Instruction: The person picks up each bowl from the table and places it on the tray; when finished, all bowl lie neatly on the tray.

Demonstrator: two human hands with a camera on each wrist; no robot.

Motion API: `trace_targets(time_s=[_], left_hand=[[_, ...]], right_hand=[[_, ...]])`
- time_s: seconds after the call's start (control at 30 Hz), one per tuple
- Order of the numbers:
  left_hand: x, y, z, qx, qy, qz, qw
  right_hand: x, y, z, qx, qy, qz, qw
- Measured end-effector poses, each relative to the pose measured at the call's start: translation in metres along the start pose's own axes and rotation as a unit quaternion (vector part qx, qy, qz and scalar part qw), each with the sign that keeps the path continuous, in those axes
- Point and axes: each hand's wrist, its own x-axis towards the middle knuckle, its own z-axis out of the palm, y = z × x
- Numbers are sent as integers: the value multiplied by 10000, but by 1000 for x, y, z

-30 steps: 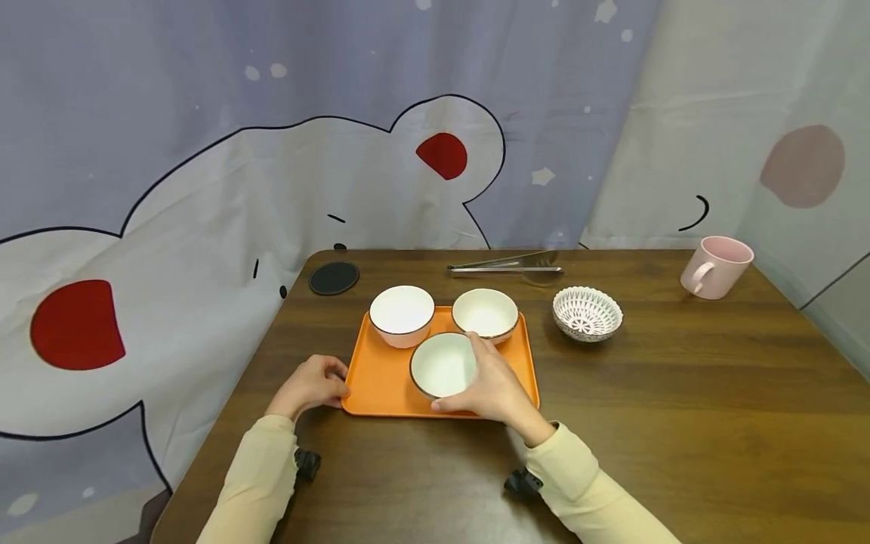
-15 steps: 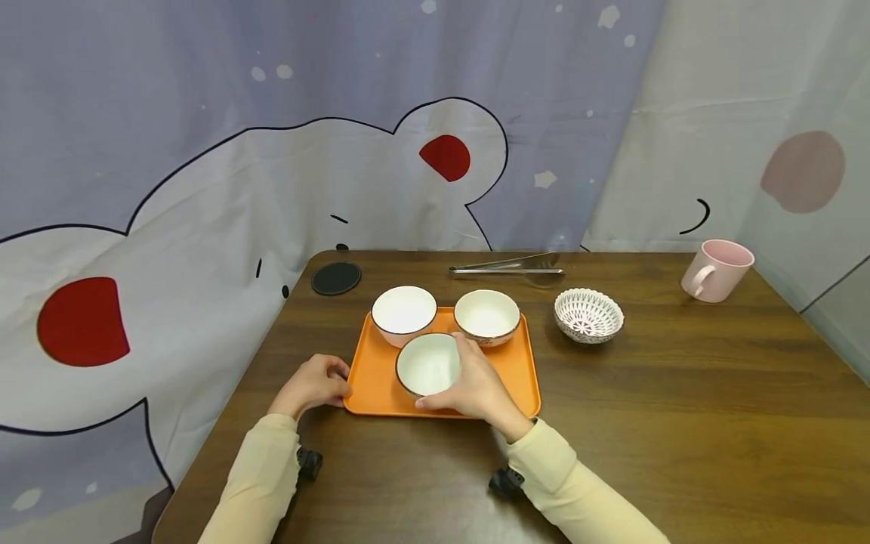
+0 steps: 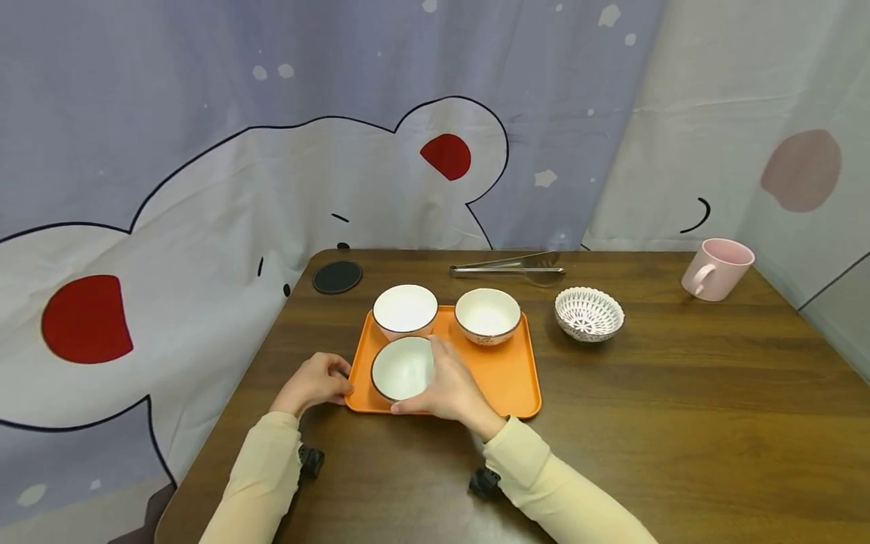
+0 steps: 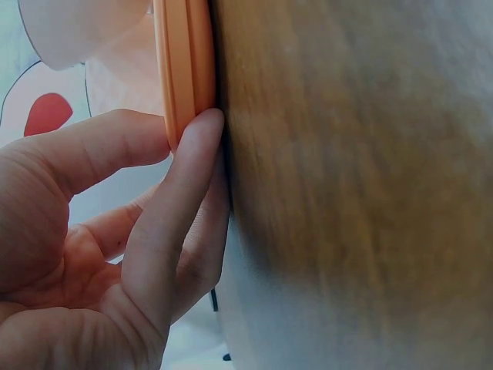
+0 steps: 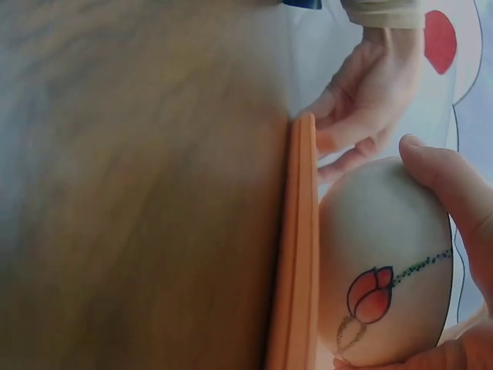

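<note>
My right hand grips a white bowl with a dark rim, thumb on the near side and fingers on the far side. This bowl is over the front left part of an orange tray. In the right wrist view, a red flower bud decorates the bowl's side, close by the tray's edge. My left hand pinches the tray's front left corner; the left wrist view has thumb and fingers at its rim. Two more bowls, a left one and a right one, stand along the tray's back.
Right of the tray sits a patterned openwork-look bowl. A pink mug stands at the back right. Metal tongs lie by the table's far edge, and a black round coaster lies at the back left. A printed curtain hangs behind.
My right hand has moved the gripped bowl leftward across the tray, from its middle front to its front left. My left hand stays at the tray's corner.
</note>
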Motion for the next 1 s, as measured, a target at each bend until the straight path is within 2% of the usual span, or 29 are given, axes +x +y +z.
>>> trace_targets(time_s=[0.27, 0.4, 0.57, 0.77, 1.0], left_hand=[[1, 4, -1, 25, -26, 63, 10000], [0, 3, -2, 50, -39, 25, 10000], [1, 2, 0, 68, -53, -90, 9999], [0, 3, 0, 103, -63, -46, 9999], [-1, 4, -2, 102, -89, -10, 9999]], right_hand=[[4, -2, 4, 92, -245, 192, 9995], [4, -2, 4, 194, -449, 248, 9985], [3, 4, 1, 497, -511, 438, 9965], [-2, 8, -17, 743, -384, 472, 9954], [-5, 12, -38, 1040, 138, 516, 9931]])
